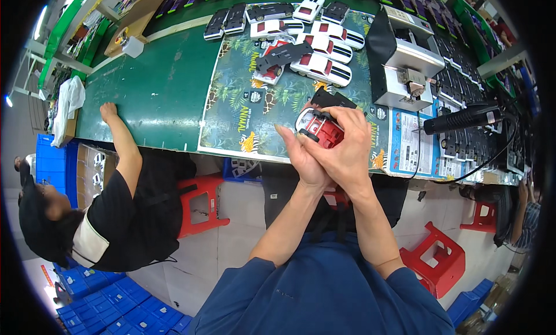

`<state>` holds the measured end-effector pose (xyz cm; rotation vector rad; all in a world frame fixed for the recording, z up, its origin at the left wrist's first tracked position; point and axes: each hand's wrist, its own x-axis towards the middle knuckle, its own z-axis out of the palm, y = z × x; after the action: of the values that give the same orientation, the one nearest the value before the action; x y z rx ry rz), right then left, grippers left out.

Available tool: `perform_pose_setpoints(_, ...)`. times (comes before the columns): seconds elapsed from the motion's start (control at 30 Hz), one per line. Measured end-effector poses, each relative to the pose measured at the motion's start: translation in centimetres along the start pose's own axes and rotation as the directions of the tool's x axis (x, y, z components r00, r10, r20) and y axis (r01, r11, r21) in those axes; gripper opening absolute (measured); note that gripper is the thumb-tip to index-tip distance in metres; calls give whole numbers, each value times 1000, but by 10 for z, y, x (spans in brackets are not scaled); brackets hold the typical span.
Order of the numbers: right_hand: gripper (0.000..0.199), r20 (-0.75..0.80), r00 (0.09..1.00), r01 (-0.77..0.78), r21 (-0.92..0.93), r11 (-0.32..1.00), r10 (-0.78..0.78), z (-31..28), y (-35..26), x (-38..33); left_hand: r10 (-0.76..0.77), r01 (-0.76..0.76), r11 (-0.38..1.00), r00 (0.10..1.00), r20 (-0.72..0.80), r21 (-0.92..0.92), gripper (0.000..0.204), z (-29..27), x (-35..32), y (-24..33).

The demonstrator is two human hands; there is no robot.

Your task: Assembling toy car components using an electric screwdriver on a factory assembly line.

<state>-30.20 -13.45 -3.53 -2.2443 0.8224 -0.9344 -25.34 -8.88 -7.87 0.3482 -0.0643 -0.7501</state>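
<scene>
Close to the table's front edge, both my hands are around a partly assembled toy car (322, 129), with a red interior, black wheels and a white rim showing. My right hand (351, 147) wraps over its right side, fingers curled on it. From below and the left, my left hand (307, 160) cups it, thumb standing up; some of its fingers are hidden behind the right hand. Just beyond lies a black car chassis (332, 98). Farther off, white toy cars (322, 68) with black stripes are heaped with more black chassis (282, 56).
A grey-black bench machine (406, 60) stands to the right. Before it, a black electric screwdriver (462, 120) trails a cord near rows of chassis (460, 148). Printed sheets (229, 112) cover the green table (153, 97). A co-worker's hand (108, 111) rests at left. Red stools (434, 260) stand below.
</scene>
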Motion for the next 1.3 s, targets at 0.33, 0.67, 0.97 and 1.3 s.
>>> perform_pose_setpoints(0.33,47,62,998,-3,-12,1000,4,14,-4,13,-36,36,999,999,7,-26,77,-2,11,11)
perform_pose_setpoints(0.67,46,66,997,-51,75,996,46,27,-11,18,-52,56,996,997,58,-76,79,-6,20,27)
perform_pose_setpoints(0.97,48,46,992,-127,309,942,119,48,-8,34,54,-73,985,991,122,156,58,-18,26,39)
perform_pose_setpoints(1.3,52,74,995,-70,113,991,61,56,-6,28,509,-502,563,836,203,656,64,-22,18,39)
